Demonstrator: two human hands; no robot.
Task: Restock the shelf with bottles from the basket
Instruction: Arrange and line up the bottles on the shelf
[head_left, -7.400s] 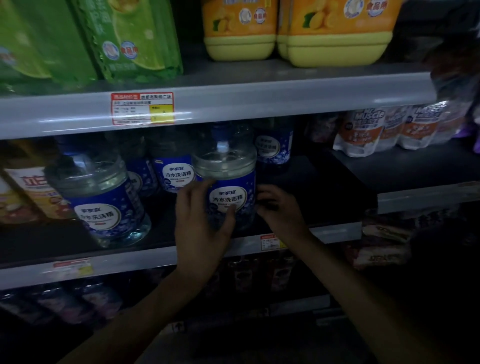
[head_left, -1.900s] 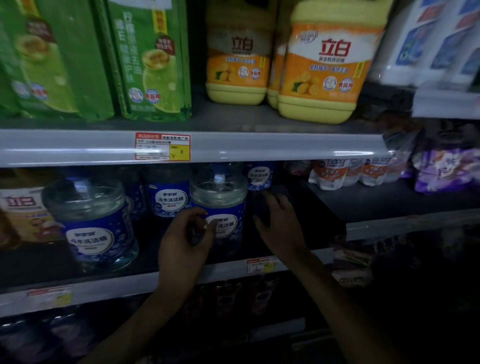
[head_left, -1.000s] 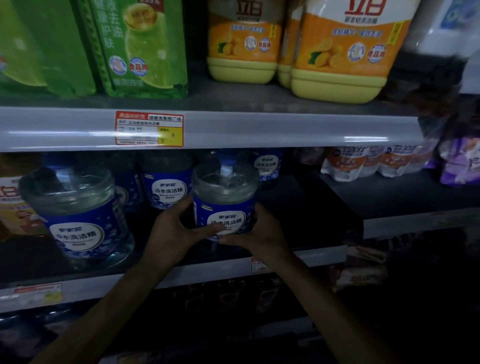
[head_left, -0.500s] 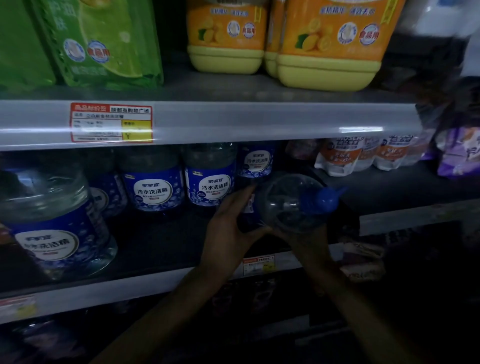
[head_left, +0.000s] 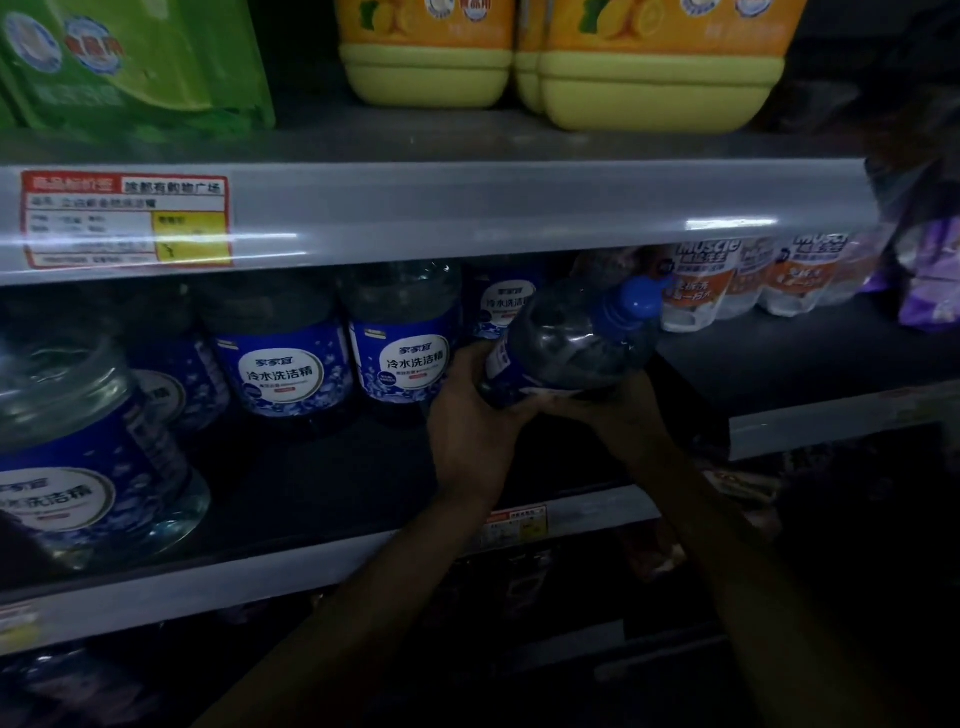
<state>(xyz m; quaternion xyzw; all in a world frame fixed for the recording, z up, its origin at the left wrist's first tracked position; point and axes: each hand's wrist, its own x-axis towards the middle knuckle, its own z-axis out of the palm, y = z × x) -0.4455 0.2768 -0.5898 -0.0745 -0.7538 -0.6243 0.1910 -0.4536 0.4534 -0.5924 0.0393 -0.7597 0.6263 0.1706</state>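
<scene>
A clear bottle with a blue label and blue cap is tilted on its side, cap pointing up and right, above the middle shelf. My left hand grips its base end from the left. My right hand holds it from underneath. Several matching blue-label bottles stand upright at the back of the shelf, and a larger one stands near the front left edge. The basket is not in view.
The upper shelf rail with a red and yellow price tag runs just above the held bottle. Yellow jugs and green packs sit on top. White and orange refill pouches stand to the right.
Both hands lifted the front bottle off the shelf and tipped it sideways. It now sits higher and further right, close under the upper rail.
</scene>
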